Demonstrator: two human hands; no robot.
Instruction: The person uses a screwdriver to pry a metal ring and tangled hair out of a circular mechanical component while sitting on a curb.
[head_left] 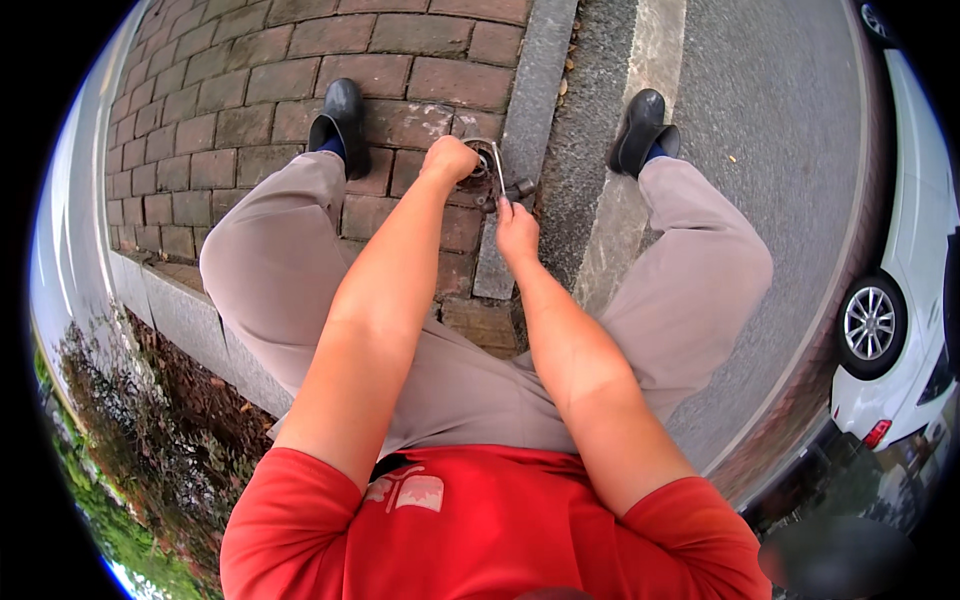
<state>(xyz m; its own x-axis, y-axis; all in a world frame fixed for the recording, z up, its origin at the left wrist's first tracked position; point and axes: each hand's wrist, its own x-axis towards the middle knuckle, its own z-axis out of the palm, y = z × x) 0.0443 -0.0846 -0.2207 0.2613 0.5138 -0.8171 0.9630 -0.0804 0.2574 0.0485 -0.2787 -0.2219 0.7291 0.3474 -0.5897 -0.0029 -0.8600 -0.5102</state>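
Between my spread legs, a small metal fitting (479, 166) sits low at the edge of the brick paving beside the granite curb strip. My left hand (450, 158) is closed at its upper left, on something I cannot make out. My right hand (516, 230) grips the lower end of a slender silver metal tool (499, 168), which points upward past the fitting. A short dark metal piece (520, 189) lies against the tool's right side; its exact form is too small to tell.
Brick paving (260, 80) meets a granite curb (535, 70) and asphalt with a pale stripe (655, 50). My black shoes (342, 115) rest either side. A white parked car (900, 250) stands at right. A planted bed (130, 400) borders the lower left.
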